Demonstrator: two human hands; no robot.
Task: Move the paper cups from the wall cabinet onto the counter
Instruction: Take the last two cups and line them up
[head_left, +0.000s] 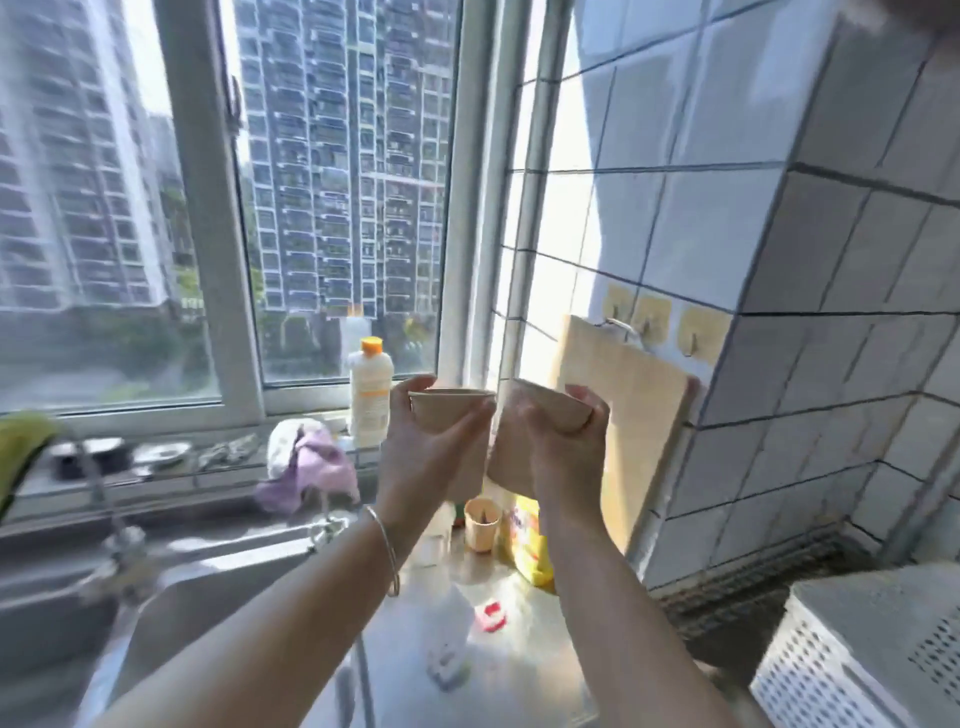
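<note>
Two bare arms reach up from the bottom of the frame to the middle. The left hand (428, 441) curls its fingers around something. The right hand (558, 441) does too. The hands are side by side, almost touching. The left wrist wears a thin bracelet (388, 551).

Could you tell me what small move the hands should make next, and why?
Probably lower both cups: the left hand grips one paper cup and the right hand another, both held in the air above the steel counter.
</note>
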